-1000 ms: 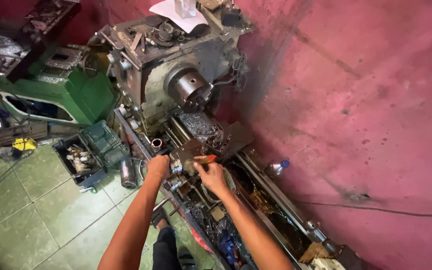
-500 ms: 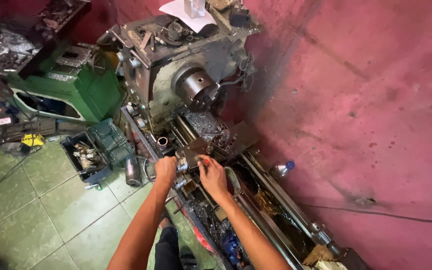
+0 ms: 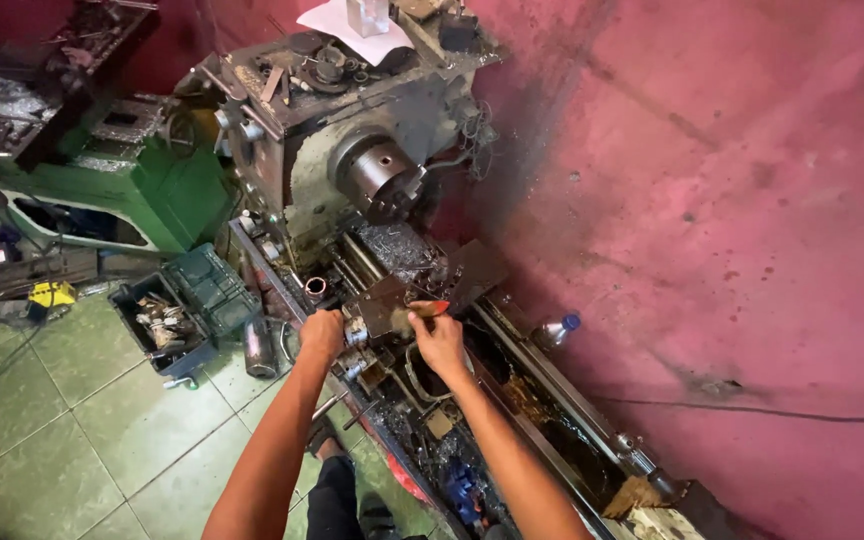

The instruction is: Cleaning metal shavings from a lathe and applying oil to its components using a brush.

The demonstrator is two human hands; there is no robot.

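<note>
Workshop with a stained pink wall (image 3: 732,200) along the far side of an old lathe (image 3: 382,250); green-tiled floor (image 3: 62,440) on the near side.

- Left hand (image 3: 322,333): closed round a handle at the near edge of the carriage (image 3: 382,305). Handle itself hidden under the fingers, so I can't tell its shape. Looks like a steadying or feed hold.
- Right hand (image 3: 439,340): fingers pinched on a small red-tipped tool (image 3: 430,308), held low and nearly flat across the top of the carriage. Can't tell if it's a brush or a driver. Tip sits just beside the toolpost area, aimed toward the far edge.
- Chuck (image 3: 382,178): no stock visible in it, facing the carriage, well apart from both hands. Swarf (image 3: 397,248) piled on the bed between chuck and carriage.
- Headstock top used as a shelf: white paper (image 3: 337,22) and loose bits lying flat there, out of the way of the bed.
- Plastic bottle (image 3: 555,330) with blue cap lies by the far edge of the bed, against the wall.
- Crate (image 3: 167,320) of metal parts on the floor just beside the lathe's near edge, within reach. Green machine (image 3: 142,190) behind it.
</note>
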